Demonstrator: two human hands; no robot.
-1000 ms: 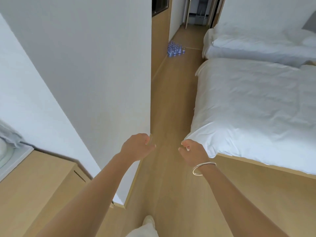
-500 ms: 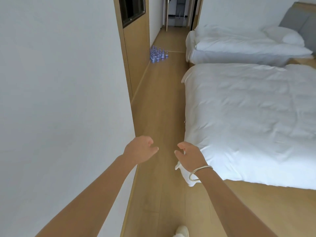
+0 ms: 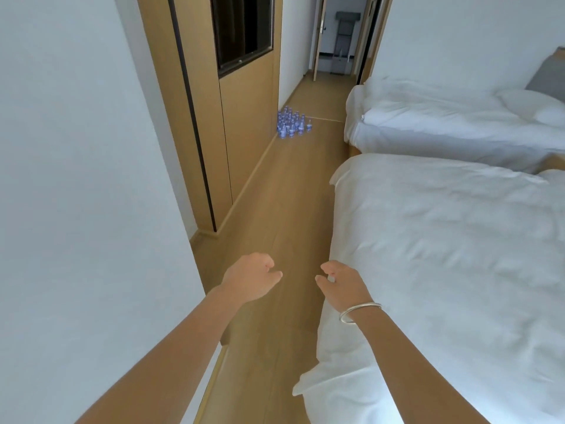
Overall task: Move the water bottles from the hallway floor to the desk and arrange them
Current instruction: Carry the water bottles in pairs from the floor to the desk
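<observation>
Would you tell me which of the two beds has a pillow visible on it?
The far bed, beyond the near bed: a white pillow lies at its right end; the near one shows only duvet.

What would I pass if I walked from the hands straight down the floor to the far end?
Left hand and right hand → near bed on the right → water bottles by the left wall → far bed → open door at the end.

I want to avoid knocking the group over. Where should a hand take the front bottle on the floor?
Probably the outermost bottle, around its body, from the open floor side: it stands upright at the cluster's edge, the wall behind. Details are too small to tell.
</observation>
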